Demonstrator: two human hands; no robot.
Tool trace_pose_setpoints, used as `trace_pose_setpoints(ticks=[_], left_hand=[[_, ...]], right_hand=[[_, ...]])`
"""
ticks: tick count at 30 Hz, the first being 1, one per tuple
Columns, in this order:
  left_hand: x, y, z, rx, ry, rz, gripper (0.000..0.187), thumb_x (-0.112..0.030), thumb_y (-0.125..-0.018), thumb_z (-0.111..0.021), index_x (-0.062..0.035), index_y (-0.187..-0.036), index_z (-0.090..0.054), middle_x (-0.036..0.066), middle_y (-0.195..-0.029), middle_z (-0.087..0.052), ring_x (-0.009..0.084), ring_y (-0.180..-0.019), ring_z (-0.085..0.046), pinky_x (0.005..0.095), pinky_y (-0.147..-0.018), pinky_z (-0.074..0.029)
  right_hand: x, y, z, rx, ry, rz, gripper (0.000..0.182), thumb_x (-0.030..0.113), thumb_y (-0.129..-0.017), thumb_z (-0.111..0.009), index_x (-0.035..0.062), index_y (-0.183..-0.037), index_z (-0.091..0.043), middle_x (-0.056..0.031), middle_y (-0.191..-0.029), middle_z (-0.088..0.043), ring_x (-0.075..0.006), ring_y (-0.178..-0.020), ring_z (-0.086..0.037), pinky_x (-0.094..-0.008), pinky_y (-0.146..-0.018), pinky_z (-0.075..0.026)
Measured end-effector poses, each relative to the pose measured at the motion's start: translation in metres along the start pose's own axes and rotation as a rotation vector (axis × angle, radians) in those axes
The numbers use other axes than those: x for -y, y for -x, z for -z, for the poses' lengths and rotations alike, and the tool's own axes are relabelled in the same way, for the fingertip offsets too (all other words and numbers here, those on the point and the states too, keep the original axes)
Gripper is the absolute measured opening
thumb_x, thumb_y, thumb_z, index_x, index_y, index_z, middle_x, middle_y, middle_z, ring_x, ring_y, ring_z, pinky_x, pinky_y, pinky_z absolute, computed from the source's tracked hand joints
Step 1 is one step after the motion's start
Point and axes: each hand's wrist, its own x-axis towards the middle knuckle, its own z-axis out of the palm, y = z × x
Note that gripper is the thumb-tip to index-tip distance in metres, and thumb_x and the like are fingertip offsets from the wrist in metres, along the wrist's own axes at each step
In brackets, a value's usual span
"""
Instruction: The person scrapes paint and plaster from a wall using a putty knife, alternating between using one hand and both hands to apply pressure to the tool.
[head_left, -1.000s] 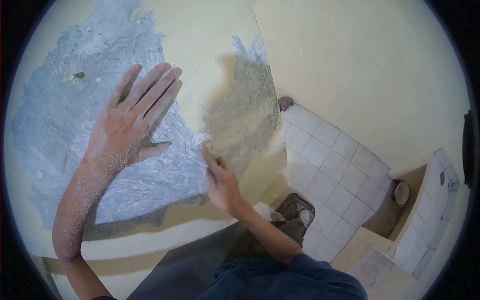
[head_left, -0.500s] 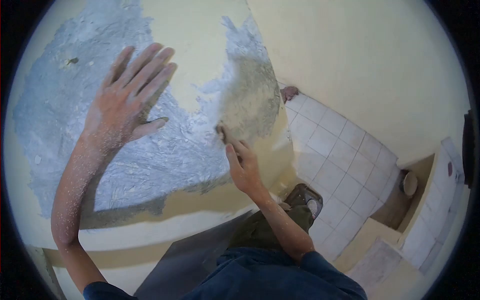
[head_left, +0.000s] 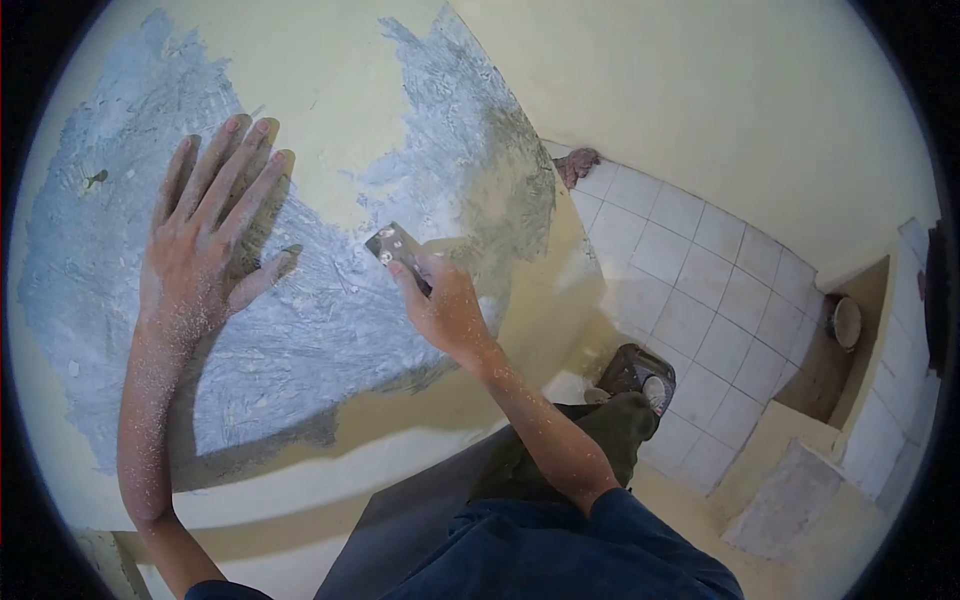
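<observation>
My left hand [head_left: 205,225] lies flat against the wall, fingers stretched out, with pale dust over the hand and forearm. Under it spreads a rough grey-white scraped patch [head_left: 310,290], ringed by cream paint [head_left: 320,60]. To the right, my right hand [head_left: 448,305] is closed around a scraper [head_left: 393,243], whose flat, speckled blade meets the patch or sits very near it. Most of the handle is hidden by my fingers. A browner, bare-looking area [head_left: 515,195] of the wall lies beyond this hand, close to the corner.
White floor tiles [head_left: 690,270] run below on the right. A dark tray-like container [head_left: 628,368] stands by my leg, near the wall's foot. A crumpled cloth [head_left: 577,166] lies by the corner. Farther right, a round bowl-like object [head_left: 846,322] sits in a recess.
My right hand has moved the scraper left across the wall, and its blade shows more clearly. My left hand stays on the patch. The head view has shifted slightly.
</observation>
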Motion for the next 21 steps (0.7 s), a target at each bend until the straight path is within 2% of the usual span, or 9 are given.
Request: trace_pose_setpoints(ticks=[3,4,6,7,9,12,15,18,21], left_hand=[[0.0,0.001,-0.003,0.0,-0.032,0.008,0.086,-0.071,-0.078,-0.056,-0.0221,-0.149,-0.042,0.003,-0.157,-0.036,0.0233,-0.147,-0.028,0.0496,-0.124,-0.017],[0.0,0.0,-0.005,-0.009,-0.051,0.006,0.087,-0.074,-0.08,-0.052,-0.0222,-0.149,-0.042,0.004,-0.157,-0.037,0.0236,-0.147,-0.028,0.0497,-0.124,-0.016],[0.0,-0.002,-0.004,-0.022,-0.002,0.007,0.085,-0.066,-0.077,-0.06,-0.0224,-0.148,-0.044,0.003,-0.157,-0.037,0.0236,-0.147,-0.03,0.05,-0.124,-0.018],[0.0,-0.001,-0.002,-0.023,0.026,0.003,0.084,-0.062,-0.075,-0.065,-0.0225,-0.147,-0.044,0.002,-0.157,-0.037,0.0236,-0.146,-0.03,0.0501,-0.124,-0.02],[-0.002,-0.001,0.0,-0.001,0.019,0.018,0.084,-0.062,-0.075,-0.064,-0.0225,-0.147,-0.045,0.002,-0.156,-0.037,0.0236,-0.146,-0.03,0.0502,-0.124,-0.02],[-0.002,-0.004,-0.004,-0.009,0.001,0.009,0.084,-0.067,-0.079,-0.059,-0.0216,-0.147,-0.044,0.005,-0.157,-0.036,0.0252,-0.147,-0.029,0.0508,-0.124,-0.018],[0.0,0.0,-0.003,0.013,0.011,-0.006,0.083,-0.068,-0.081,-0.058,-0.0211,-0.148,-0.044,0.006,-0.157,-0.036,0.026,-0.148,-0.028,0.0516,-0.123,-0.017],[-0.001,-0.002,-0.002,0.023,0.026,0.018,0.082,-0.067,-0.081,-0.059,-0.0209,-0.147,-0.044,0.006,-0.157,-0.035,0.026,-0.148,-0.028,0.0522,-0.123,-0.018],[-0.001,-0.004,-0.002,0.025,0.04,0.011,0.083,-0.066,-0.081,-0.059,-0.0205,-0.147,-0.044,0.006,-0.157,-0.036,0.0261,-0.148,-0.027,0.0526,-0.123,-0.018]], right_hand=[[0.005,-0.005,-0.001,-0.03,0.025,0.019,0.041,0.035,-0.097,-0.058,-0.0046,-0.094,-0.066,-0.0246,-0.073,-0.064,-0.038,-0.067,-0.065,-0.0456,-0.063,-0.048],[0.003,-0.008,-0.003,-0.041,0.003,0.034,0.039,0.033,-0.097,-0.059,-0.0047,-0.089,-0.064,-0.0213,-0.067,-0.058,-0.0319,-0.062,-0.058,-0.0436,-0.06,-0.044],[-0.002,-0.011,-0.007,-0.06,-0.04,0.06,0.039,0.029,-0.098,-0.059,-0.0048,-0.079,-0.06,-0.0146,-0.055,-0.047,-0.0196,-0.051,-0.044,-0.0397,-0.052,-0.036],[-0.004,-0.007,-0.009,-0.044,-0.044,0.016,0.04,0.03,-0.098,-0.059,-0.0049,-0.078,-0.06,-0.0145,-0.055,-0.046,-0.0189,-0.051,-0.043,-0.0397,-0.052,-0.036],[0.001,-0.007,-0.011,-0.023,-0.053,-0.046,0.042,0.031,-0.097,-0.059,-0.0051,-0.076,-0.059,-0.0143,-0.054,-0.044,-0.0174,-0.052,-0.043,-0.0396,-0.052,-0.035],[0.017,-0.02,-0.006,-0.013,-0.001,-0.034,0.047,0.039,-0.096,-0.059,-0.0067,-0.087,-0.066,-0.0241,-0.069,-0.062,-0.0368,-0.065,-0.062,-0.0441,-0.063,-0.047],[0.003,-0.008,-0.005,0.027,0.008,-0.103,0.048,0.039,-0.096,-0.059,-0.007,-0.086,-0.065,-0.0241,-0.07,-0.062,-0.0363,-0.066,-0.061,-0.0435,-0.064,-0.046],[0.001,-0.009,-0.011,-0.037,-0.099,-0.083,0.041,0.032,-0.098,-0.059,-0.0021,-0.075,-0.058,-0.0061,-0.054,-0.042,-0.0123,-0.053,-0.04,-0.0358,-0.05,-0.033],[-0.007,-0.008,-0.016,-0.045,-0.12,-0.052,0.041,0.033,-0.098,-0.059,-0.0015,-0.075,-0.058,-0.0031,-0.055,-0.041,-0.0102,-0.054,-0.04,-0.0342,-0.049,-0.032]])
